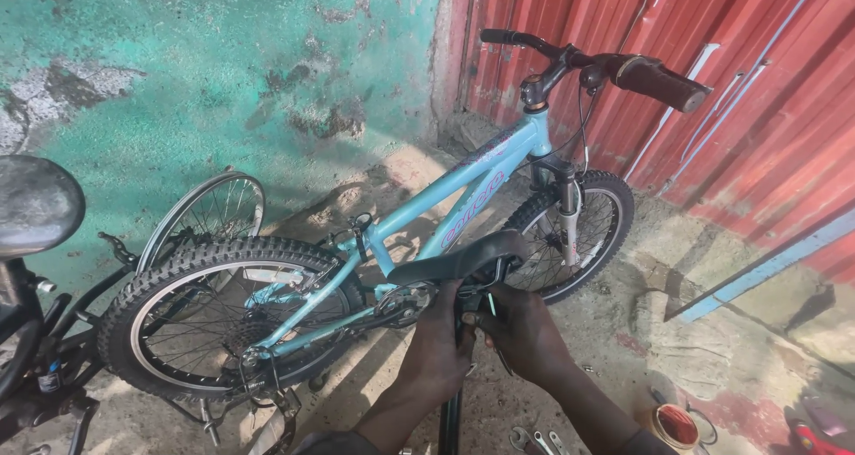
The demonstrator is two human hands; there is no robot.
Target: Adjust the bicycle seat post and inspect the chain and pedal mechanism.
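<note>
Saddle before bicycle; tin right; wall behind

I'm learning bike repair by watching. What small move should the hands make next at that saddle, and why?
Probably steady the black saddle with the left hand while the right hand works the fitting beneath it. Both hands already grip under the saddle, which sits tilted on its black post, apart from the blue bicycle.

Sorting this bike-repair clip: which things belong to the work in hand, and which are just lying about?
In hand:
black bicycle saddle
left hand
right hand
dark seat post

Lying about:
light blue bicycle
bare spoked rim
steel spanners
small red-rimmed tin
</note>
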